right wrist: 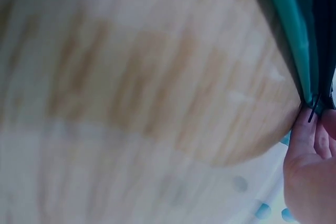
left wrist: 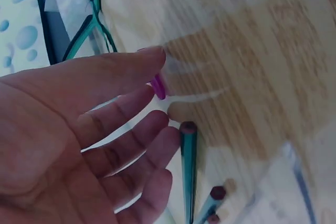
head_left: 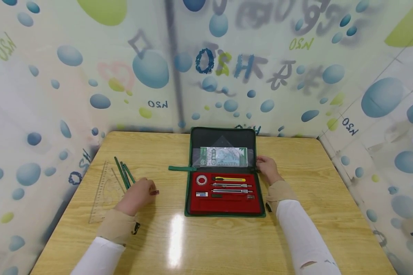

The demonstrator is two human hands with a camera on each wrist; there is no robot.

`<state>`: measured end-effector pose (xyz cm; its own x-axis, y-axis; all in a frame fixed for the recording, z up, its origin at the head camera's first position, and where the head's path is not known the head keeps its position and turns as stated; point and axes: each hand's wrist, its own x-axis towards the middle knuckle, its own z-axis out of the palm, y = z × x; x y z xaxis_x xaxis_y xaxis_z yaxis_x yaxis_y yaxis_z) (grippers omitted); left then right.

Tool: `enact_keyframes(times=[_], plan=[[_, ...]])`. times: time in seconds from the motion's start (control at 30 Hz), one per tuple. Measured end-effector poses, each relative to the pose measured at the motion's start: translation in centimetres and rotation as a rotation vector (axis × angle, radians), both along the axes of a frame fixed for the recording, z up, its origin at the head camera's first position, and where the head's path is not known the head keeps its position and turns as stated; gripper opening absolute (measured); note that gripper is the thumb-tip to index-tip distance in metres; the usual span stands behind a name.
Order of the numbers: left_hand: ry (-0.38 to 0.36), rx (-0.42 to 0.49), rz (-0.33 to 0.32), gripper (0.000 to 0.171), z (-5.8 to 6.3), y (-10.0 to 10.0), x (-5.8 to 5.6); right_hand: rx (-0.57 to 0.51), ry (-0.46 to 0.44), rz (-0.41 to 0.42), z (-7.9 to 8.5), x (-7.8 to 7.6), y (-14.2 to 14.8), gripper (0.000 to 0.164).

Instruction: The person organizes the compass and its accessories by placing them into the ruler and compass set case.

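Observation:
Thumb and index finger of my left hand (head_left: 137, 196) pinch a small magenta-red piece (left wrist: 158, 87), mostly hidden by the fingers; its kind cannot be told. Several green pencils (left wrist: 189, 171) lie just beyond that hand, beside a clear set square (head_left: 99, 191). Flat on the table, a green zip case (head_left: 225, 214) stands unfolded, its lid leaning up at the back. Its red tray (head_left: 201, 206) bears a yellow craft knife (head_left: 228, 179), two metal compasses (head_left: 230, 191), a white tape roll (head_left: 201, 180), an eraser (head_left: 202, 194) and a sharpener (head_left: 250, 197). My right hand (head_left: 267, 168) grips the case's right edge near the fold.
A clear pocket in the lid holds a green-and-white printed card (head_left: 223, 156). The case's green strap (head_left: 180, 168) sticks out leftward over the wooden table (head_left: 313, 236). A patterned wall covering (head_left: 227, 88) rises right behind the table and along both sides.

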<state>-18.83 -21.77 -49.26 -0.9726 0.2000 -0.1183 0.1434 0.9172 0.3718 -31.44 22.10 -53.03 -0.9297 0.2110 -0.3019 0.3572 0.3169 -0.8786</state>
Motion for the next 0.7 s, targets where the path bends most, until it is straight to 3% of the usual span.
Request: enact_keyframes(times=[0.13,0.4,0.7], plan=[[0.013,0.003,-0.010,0.011,-0.34,0.03,-0.21,-0.005,-0.003,-0.002,-0.05,0.10,-0.01,0.040],[-0.039,0.042,0.003,0.010,-0.43,0.30,-0.58,-0.006,-0.002,-0.006,-0.14,0.16,-0.01,0.039],[-0.032,0.016,0.001,0.008,-0.26,0.69,-0.68,-0.005,0.000,-0.008,-0.19,-0.08,0.04,0.040]])
